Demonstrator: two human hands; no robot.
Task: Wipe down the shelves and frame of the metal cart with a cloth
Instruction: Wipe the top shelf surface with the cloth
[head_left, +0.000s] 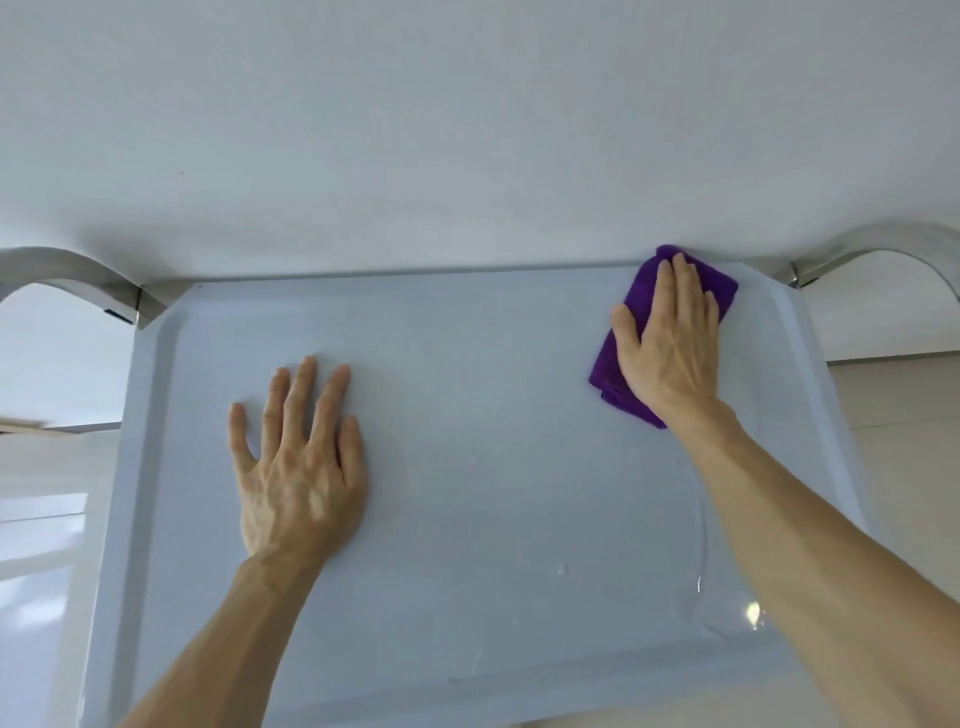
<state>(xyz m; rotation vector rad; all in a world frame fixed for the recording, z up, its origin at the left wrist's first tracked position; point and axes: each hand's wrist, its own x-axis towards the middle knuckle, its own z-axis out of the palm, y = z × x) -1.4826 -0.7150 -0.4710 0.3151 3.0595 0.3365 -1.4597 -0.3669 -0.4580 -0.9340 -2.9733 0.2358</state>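
The right hand (670, 338) presses flat, fingers straight, on the folded purple cloth (613, 374) at the far right corner of the pale grey metal cart shelf (467, 467). The left hand (298, 462) rests spread on the shelf, left of centre. Risk: wet streaks near the cloth's side may let the cloth skid over the raised rim.

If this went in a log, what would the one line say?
stage: wiping top shelf | right hand: flat on purple cloth, far right corner | left hand: flat on shelf, bracing
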